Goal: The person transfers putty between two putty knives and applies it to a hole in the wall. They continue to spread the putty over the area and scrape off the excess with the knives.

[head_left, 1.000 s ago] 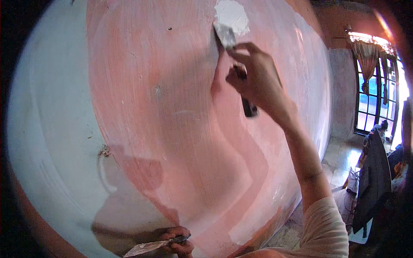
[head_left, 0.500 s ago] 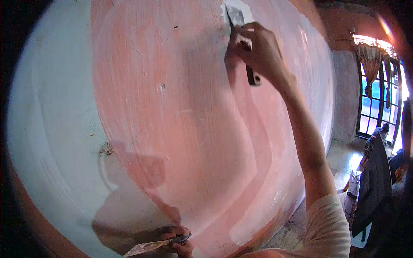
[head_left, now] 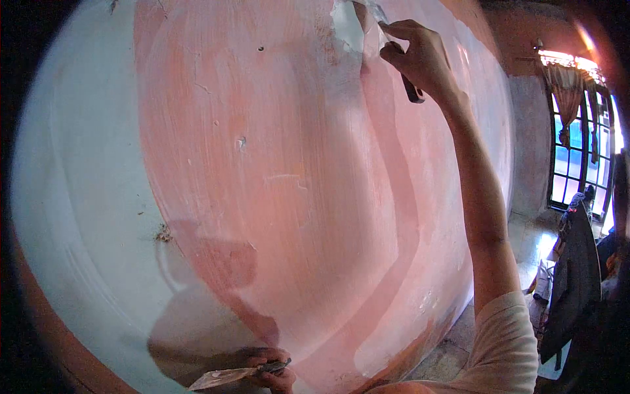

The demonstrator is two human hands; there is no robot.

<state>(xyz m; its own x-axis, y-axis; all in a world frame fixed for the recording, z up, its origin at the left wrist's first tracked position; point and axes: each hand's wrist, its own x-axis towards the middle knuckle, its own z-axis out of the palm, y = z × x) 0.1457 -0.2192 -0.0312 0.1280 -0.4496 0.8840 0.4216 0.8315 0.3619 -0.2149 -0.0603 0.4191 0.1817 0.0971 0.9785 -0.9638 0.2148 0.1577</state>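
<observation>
1. L hand (head_left: 272, 371), at bottom edge of view, is clenched on a wide scraper (head_left: 220, 379). Blade is smeared w/ filler, points left and sits close to the wall.
2. Wall (head_left: 295, 197): pale blue-white at left, pink across the middle, w/ small holes & chips.
3. White filler patch (head_left: 346, 27) sits at top of wall, just left of R hand.
4. R hand (head_left: 420, 56), arm raised high, grips a putty knife (head_left: 412, 88). Dark handle sticks out below the fist; blade is up at the patch edge, against the wall.
5. Far right: barred window (head_left: 577, 157) w/ curtain (head_left: 563, 85).
</observation>
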